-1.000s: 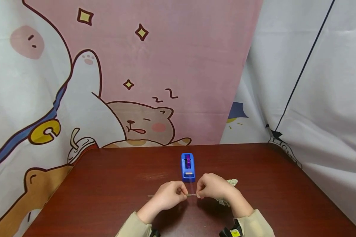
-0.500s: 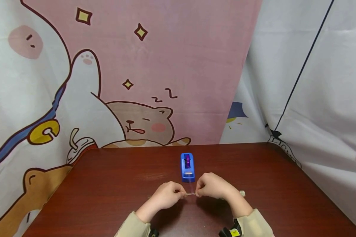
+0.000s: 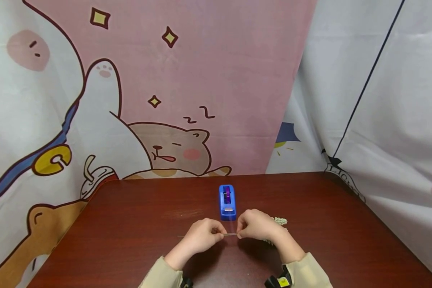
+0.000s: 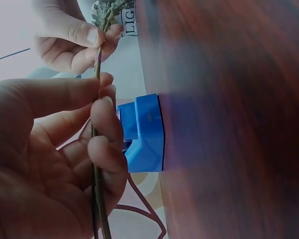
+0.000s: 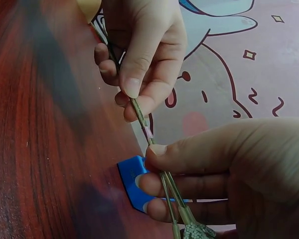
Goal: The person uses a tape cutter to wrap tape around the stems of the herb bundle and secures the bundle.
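Observation:
My left hand pinches a thin bunch of green stems between thumb and fingers. On the other side of a small gap, my right hand pinches the same stems nearer the flower end. Pale, grainy flower heads poke out behind the right hand, which partly hides them. A pinkish band wraps the stems between both hands. Just beyond the hands stands a blue tape dispenser with a purple roll core. A faint clear strip seems to run from its front down to the stems.
The dark red-brown table carries the dispenser. A cartoon-printed cloth hangs along the back and left, and a white cloth along the right. Dark wrist devices sit at both cuffs.
The flower heads behind my right hand swung mostly out of sight and then showed again, so the bunch has turned between my fingers. Both hands stay nearly in place.

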`<action>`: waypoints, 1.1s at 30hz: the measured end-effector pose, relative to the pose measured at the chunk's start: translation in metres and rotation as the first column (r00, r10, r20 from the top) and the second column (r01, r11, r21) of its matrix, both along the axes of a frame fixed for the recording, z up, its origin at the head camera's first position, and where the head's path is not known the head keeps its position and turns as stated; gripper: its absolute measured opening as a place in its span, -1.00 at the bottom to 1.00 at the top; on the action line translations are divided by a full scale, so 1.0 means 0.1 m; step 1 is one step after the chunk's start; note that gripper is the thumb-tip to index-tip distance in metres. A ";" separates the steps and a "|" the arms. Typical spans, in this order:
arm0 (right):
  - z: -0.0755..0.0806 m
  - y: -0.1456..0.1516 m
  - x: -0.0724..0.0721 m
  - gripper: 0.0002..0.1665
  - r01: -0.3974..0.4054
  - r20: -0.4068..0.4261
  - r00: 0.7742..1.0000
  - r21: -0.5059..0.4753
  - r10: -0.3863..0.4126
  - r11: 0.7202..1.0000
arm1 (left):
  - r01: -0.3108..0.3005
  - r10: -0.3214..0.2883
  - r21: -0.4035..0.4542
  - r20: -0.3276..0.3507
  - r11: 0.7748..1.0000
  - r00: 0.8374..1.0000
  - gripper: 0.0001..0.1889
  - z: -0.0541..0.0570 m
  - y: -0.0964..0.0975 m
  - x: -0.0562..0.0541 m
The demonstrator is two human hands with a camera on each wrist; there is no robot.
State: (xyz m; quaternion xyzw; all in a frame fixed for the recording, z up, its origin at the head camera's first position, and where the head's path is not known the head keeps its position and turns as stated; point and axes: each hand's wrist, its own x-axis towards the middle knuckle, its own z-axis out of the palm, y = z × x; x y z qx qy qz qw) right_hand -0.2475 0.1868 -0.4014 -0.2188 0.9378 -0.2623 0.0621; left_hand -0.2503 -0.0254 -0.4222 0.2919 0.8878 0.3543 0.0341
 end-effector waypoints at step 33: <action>-0.05 -0.03 -0.02 -0.82 0.045 -0.034 0.999 0.057 -0.043 0.997 | -0.012 0.012 0.021 0.000 1.000 1.000 -0.93 -0.05 0.05 -0.04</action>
